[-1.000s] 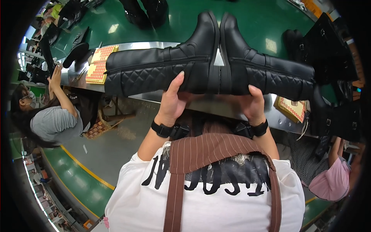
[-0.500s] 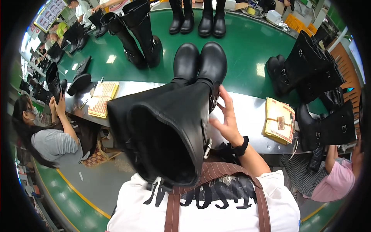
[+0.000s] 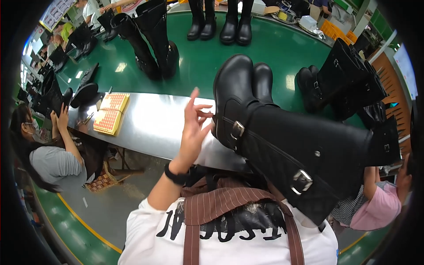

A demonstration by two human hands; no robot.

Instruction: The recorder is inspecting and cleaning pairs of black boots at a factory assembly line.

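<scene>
A pair of tall black boots leans over the near table edge, toes up and shafts slanting to the right. On the nearer boot [image 3: 282,150], silver buckles show at the ankle and shaft. Its partner [image 3: 263,84] stands close behind it, mostly covered. Beside the nearer boot's heel is my left hand [image 3: 194,130], raised with its fingers apart and holding nothing; the fingertips come close to the heel, and I cannot tell if they touch. A dark band [image 3: 176,176] circles that wrist. My right hand is out of sight behind the boot shafts.
A bundle of yellow-and-red cards [image 3: 111,114] lies on the metal table edge [image 3: 152,126]. Other black boots stand on the green tabletop: a pair [image 3: 152,57] at left, several ahead, more [image 3: 338,84] at right. A co-worker [image 3: 57,163] sits left, another [image 3: 380,203] right.
The boots have swung, their shafts going from lower left to the right, and the buckled side now faces me. My left hand has come into sight; my right hand is now hidden.
</scene>
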